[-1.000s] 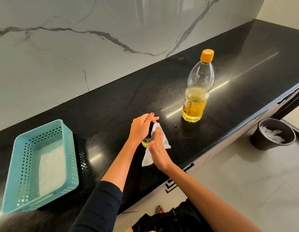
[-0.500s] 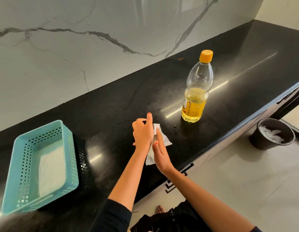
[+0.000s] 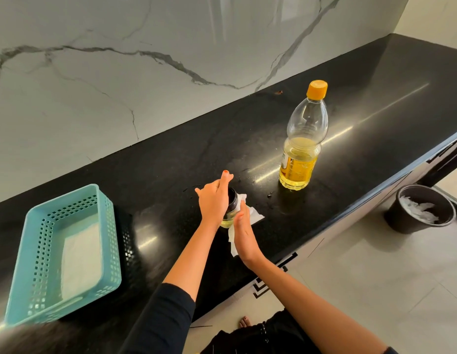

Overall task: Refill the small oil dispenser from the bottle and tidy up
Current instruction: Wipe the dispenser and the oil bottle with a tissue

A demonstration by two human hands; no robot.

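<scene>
Both hands work at the centre of the frame, over the black stone countertop (image 3: 375,111). The left hand (image 3: 214,200) curls round the small glass oil dispenser (image 3: 230,212) with a black cap, its index finger stretched past the top, apparently to steady it. The right hand (image 3: 244,235), fingers straight and together, presses a white paper tissue (image 3: 253,215) flat against the dispenser's side, most likely to wipe off oil drips. The dispenser's long axis runs nearly up the picture, with the black cap toward the top and leaning slightly right, and pale oil at the lower end; whether its base rests on the countertop cannot be told. Right of centre stands the clear plastic oil bottle (image 3: 301,154), upright, capped in orange and set apart, which suggests the pouring is finished. A teal perforated plastic basket (image 3: 108,238) waits at lower left. A dark round bin (image 3: 393,218) holding white waste sits on the floor at the right edge, a likely home for the tissue.
</scene>
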